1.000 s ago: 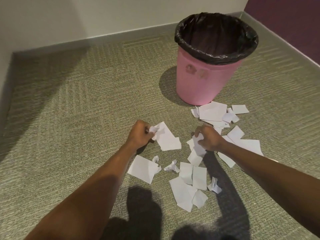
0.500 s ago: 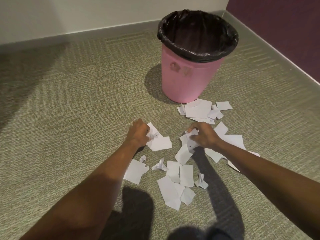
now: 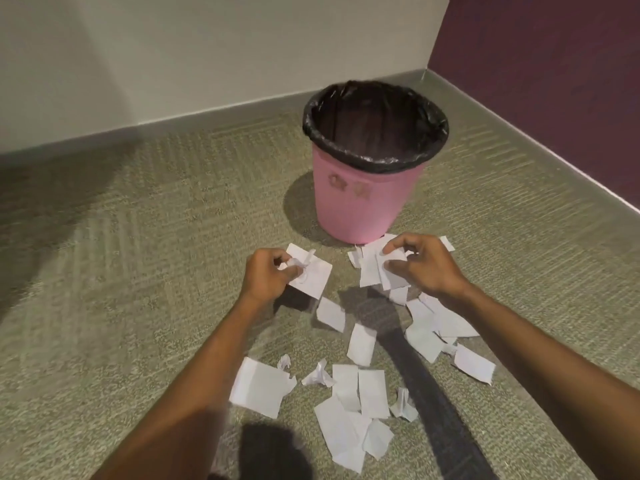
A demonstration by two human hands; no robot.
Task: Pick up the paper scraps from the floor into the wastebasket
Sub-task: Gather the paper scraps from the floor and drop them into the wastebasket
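Note:
A pink wastebasket (image 3: 363, 206) with a black liner stands upright on the carpet, its mouth open and dark inside. My left hand (image 3: 266, 275) is closed on a few white paper scraps (image 3: 310, 275), held above the floor just in front of the basket. My right hand (image 3: 426, 265) grips another bunch of scraps (image 3: 375, 273) at about the same height. Several more white scraps (image 3: 356, 396), some flat and some crumpled, lie scattered on the carpet below and behind my hands.
The basket sits near a corner where a cream wall (image 3: 207, 57) meets a dark purple wall (image 3: 554, 81), both with grey baseboards. Olive patterned carpet (image 3: 121, 271) stretches to the left. Shadows of my arms fall across the scraps.
Both hands have risen off the floor with their scraps and moved toward the basket. The view has tilted upward, showing more of the walls.

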